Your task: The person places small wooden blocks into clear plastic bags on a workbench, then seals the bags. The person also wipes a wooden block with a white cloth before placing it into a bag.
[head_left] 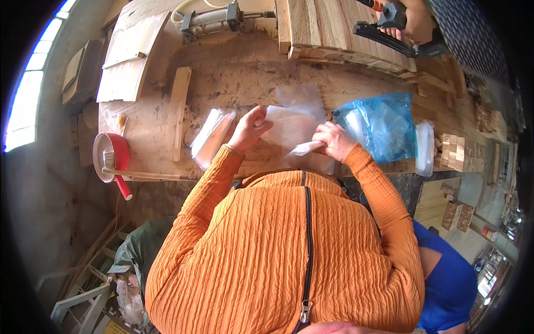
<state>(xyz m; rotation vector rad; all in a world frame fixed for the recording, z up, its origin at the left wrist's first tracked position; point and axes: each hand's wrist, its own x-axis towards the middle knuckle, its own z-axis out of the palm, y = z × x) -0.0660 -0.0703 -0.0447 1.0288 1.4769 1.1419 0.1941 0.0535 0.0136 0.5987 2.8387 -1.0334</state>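
Both my hands are over the near part of the wooden workbench (233,83). My left hand (250,129) has its fingers closed at the left edge of a clear plastic bag (289,123) spread flat. In my right hand (334,141) is pinched a folded, whitish piece of clear plastic (305,148), over the bag's right side. A stack of clear plastic bags (211,136) lies just left of my left hand. Beside my right wrist is a blue plastic bag (384,127) with clear plastic in it.
A red pan (119,151) sits at the bench's left edge. A wood strip (179,114), boards (130,61) and a metal cylinder (211,22) lie farther back. At the far right, another person's hand (417,22) holds a black nail gun (384,38) over a wooden block (334,28).
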